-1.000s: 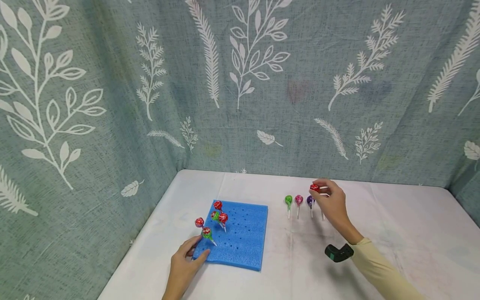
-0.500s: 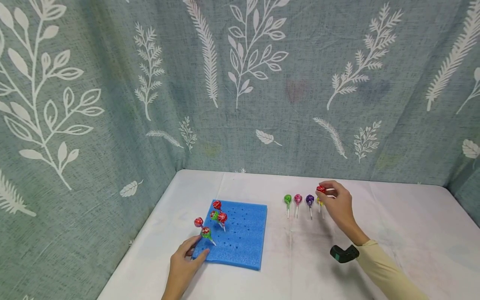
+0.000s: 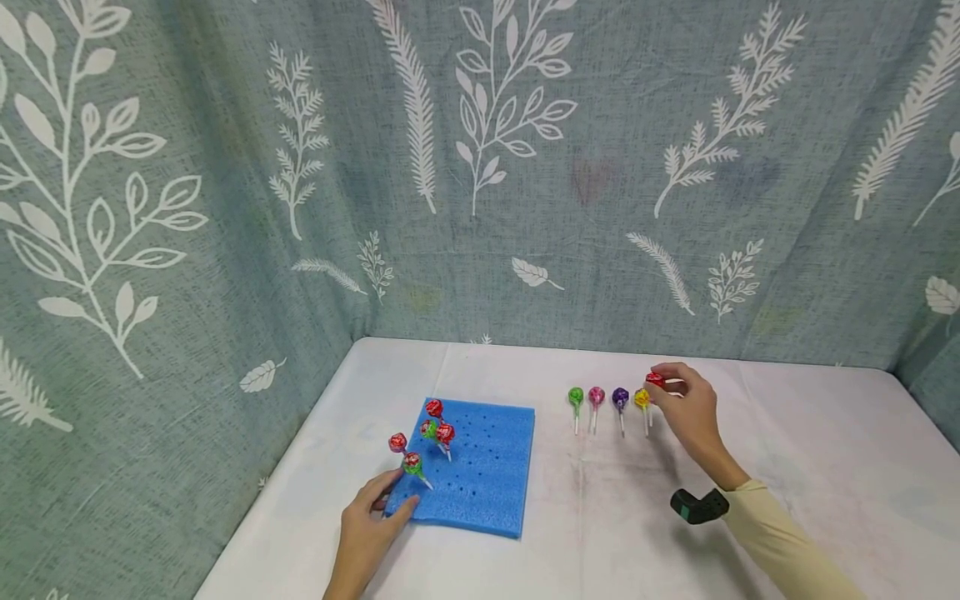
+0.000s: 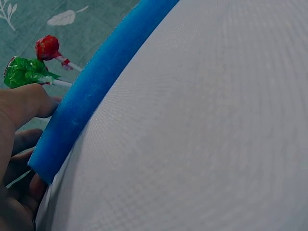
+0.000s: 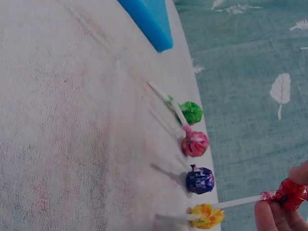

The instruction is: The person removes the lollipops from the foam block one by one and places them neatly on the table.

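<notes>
My right hand (image 3: 692,417) pinches a red-wrapped lollipop (image 3: 655,380) by its head, just right of a yellow lollipop (image 3: 642,398). In the right wrist view, the held lollipop's white stick (image 5: 240,201) points left, past the yellow head. Left of the yellow one lie a purple lollipop (image 3: 620,398), a pink lollipop (image 3: 596,396) and a green lollipop (image 3: 575,396), in a row. My left hand (image 3: 367,521) grips the near left corner of a blue foam board (image 3: 487,475), thumb above and fingers at its edge and underside. Several red and green lollipops (image 3: 445,433) stick up from the board's left part.
The foam board has several small holes (image 3: 480,476) in its top. A white cloth covers the table (image 3: 592,542). A green-grey leaf-patterned curtain (image 3: 480,275) hangs behind and at the sides. A black device (image 3: 699,506) sits at my right wrist.
My right hand has moved right with the red lollipop, from above the purple one to beside the yellow one, which now shows. My left hand stays on the foam board.
</notes>
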Tool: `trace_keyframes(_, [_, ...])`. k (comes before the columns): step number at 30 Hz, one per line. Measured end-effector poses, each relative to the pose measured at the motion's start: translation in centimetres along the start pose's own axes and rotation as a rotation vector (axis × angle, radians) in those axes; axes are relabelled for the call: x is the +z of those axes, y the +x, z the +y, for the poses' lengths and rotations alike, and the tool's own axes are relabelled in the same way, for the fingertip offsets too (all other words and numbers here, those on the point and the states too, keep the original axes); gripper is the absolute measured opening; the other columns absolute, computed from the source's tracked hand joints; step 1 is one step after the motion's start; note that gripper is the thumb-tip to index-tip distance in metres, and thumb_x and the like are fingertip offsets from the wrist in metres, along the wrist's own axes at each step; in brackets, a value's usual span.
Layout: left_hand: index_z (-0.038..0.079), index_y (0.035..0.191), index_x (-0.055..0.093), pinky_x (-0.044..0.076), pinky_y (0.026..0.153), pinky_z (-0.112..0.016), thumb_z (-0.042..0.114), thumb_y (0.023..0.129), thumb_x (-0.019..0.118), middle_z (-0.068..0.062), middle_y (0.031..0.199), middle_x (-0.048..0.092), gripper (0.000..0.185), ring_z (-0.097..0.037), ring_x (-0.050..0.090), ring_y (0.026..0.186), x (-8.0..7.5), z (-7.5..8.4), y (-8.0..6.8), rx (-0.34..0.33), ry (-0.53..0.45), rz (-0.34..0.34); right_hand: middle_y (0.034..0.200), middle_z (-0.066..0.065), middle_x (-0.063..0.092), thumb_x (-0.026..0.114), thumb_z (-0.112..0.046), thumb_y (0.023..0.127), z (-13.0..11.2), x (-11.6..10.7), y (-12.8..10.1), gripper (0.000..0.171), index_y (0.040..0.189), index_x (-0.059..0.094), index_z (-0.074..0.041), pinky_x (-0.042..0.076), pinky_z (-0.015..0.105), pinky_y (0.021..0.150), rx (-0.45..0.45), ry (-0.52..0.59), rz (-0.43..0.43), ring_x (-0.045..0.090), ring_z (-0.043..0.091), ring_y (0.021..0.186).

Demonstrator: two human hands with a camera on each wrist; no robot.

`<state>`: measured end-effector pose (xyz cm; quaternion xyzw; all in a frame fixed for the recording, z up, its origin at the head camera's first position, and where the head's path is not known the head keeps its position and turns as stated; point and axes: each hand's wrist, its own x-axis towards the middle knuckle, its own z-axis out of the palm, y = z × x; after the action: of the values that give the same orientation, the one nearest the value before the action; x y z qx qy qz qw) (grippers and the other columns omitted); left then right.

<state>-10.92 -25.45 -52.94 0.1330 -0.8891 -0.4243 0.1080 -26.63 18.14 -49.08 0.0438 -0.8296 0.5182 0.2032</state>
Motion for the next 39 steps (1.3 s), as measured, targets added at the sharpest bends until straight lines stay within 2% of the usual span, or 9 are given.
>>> trace_keyframes(4, [0.017, 0.128, 0.059, 0.046, 0.089, -0.032, 0.035, 0.08, 0.076, -0.003, 0.131, 0.055, 0.054, -0.016, 0.05, 0.114, 0.0, 0.0, 0.0, 0.0, 0.0, -0.004, 0.099, 0.006, 0.061, 0.065, -0.042, 0.087, 4.4, 0.8, 0.8, 0.04, 0.11, 0.064, -0.009, 0.05, 0.018, 0.055, -0.044, -0.041, 0.035, 0.059, 0.017, 0.08])
trace_keyframes(8, [0.019, 0.128, 0.059, 0.046, 0.089, -0.03, 0.031, 0.08, 0.077, 0.0, 0.131, 0.055, 0.052, -0.013, 0.05, 0.113, 0.0, 0.0, 0.0, -0.012, 0.0, -0.009, 0.1, 0.002, 0.061, 0.065, -0.046, 0.086, 6.6, 1.1, 1.2, 0.038, 0.111, 0.064, -0.016, 0.05, 0.016, 0.06, -0.032, -0.071, 0.056, 0.06, 0.018, 0.083])
trace_keyframes(10, [0.019, 0.127, 0.059, 0.046, 0.088, -0.029, 0.03, 0.08, 0.077, 0.0, 0.13, 0.055, 0.052, -0.013, 0.05, 0.112, 0.0, 0.0, 0.0, -0.016, -0.005, -0.009, 0.102, 0.001, 0.061, 0.066, -0.044, 0.086, 6.9, 1.1, 1.3, 0.035, 0.111, 0.063, -0.019, 0.05, 0.016, 0.06, -0.009, -0.084, 0.055, 0.059, 0.018, 0.084])
trace_keyframes(17, [0.016, 0.128, 0.059, 0.046, 0.089, -0.032, 0.037, 0.079, 0.077, -0.003, 0.13, 0.055, 0.056, -0.016, 0.051, 0.112, -0.1, 0.0, 0.0, -0.003, -0.01, -0.002, 0.101, 0.003, 0.062, 0.069, -0.032, 0.087, 7.0, 0.8, 1.1, 0.028, 0.109, 0.063, -0.016, 0.051, 0.017, 0.058, 0.04, -0.116, 0.052, 0.059, 0.019, 0.082])
trace_keyframes(23, [0.018, 0.127, 0.059, 0.046, 0.088, -0.029, 0.034, 0.079, 0.077, -0.001, 0.13, 0.055, 0.053, -0.013, 0.05, 0.111, -0.1, 0.1, -0.1, -0.017, -0.007, -0.003, 0.101, 0.002, 0.064, 0.069, -0.033, 0.087, 7.6, 0.6, 1.1, 0.027, 0.108, 0.064, -0.017, 0.052, 0.019, 0.058, 0.089, -0.149, 0.029, 0.058, 0.017, 0.082])
trace_keyframes(27, [0.018, 0.128, 0.059, 0.046, 0.089, -0.03, 0.031, 0.08, 0.076, -0.001, 0.131, 0.054, 0.052, -0.013, 0.05, 0.112, -0.2, 0.3, -0.1, -0.027, 0.002, -0.007, 0.1, 0.004, 0.064, 0.068, -0.033, 0.088, 7.2, 0.4, 0.9, 0.028, 0.108, 0.065, -0.014, 0.051, 0.018, 0.056, 0.089, -0.154, 0.008, 0.058, 0.017, 0.081])
trace_keyframes(30, [0.017, 0.128, 0.059, 0.047, 0.088, -0.033, 0.032, 0.08, 0.077, -0.002, 0.131, 0.055, 0.053, -0.015, 0.051, 0.111, -0.2, 0.3, -0.2, -0.024, 0.001, -0.001, 0.1, 0.01, 0.065, 0.068, -0.027, 0.088, 5.1, -0.2, 0.5, 0.028, 0.109, 0.065, -0.008, 0.049, 0.017, 0.052, 0.11, -0.123, -0.016, 0.058, 0.021, 0.081])
trace_keyframes(34, [0.017, 0.127, 0.06, 0.047, 0.088, -0.032, 0.032, 0.079, 0.077, -0.001, 0.13, 0.055, 0.053, -0.014, 0.051, 0.111, -0.3, 0.4, -0.2, -0.026, -0.012, 0.002, 0.1, 0.018, 0.063, 0.067, -0.019, 0.088, 1.8, -1.2, 0.1, 0.03, 0.111, 0.064, 0.0, 0.05, 0.02, 0.053, 0.185, -0.083, -0.069, 0.059, 0.025, 0.08])
trace_keyframes(39, [0.018, 0.127, 0.06, 0.046, 0.088, -0.031, 0.033, 0.079, 0.078, -0.001, 0.13, 0.055, 0.053, -0.015, 0.051, 0.112, -0.3, 0.4, -0.2, -0.019, -0.034, -0.003, 0.105, 0.021, 0.061, 0.064, -0.019, 0.09, 1.0, -1.6, 0.3, 0.032, 0.114, 0.062, 0.002, 0.05, 0.023, 0.058, 0.26, -0.135, -0.117, 0.059, 0.027, 0.082])
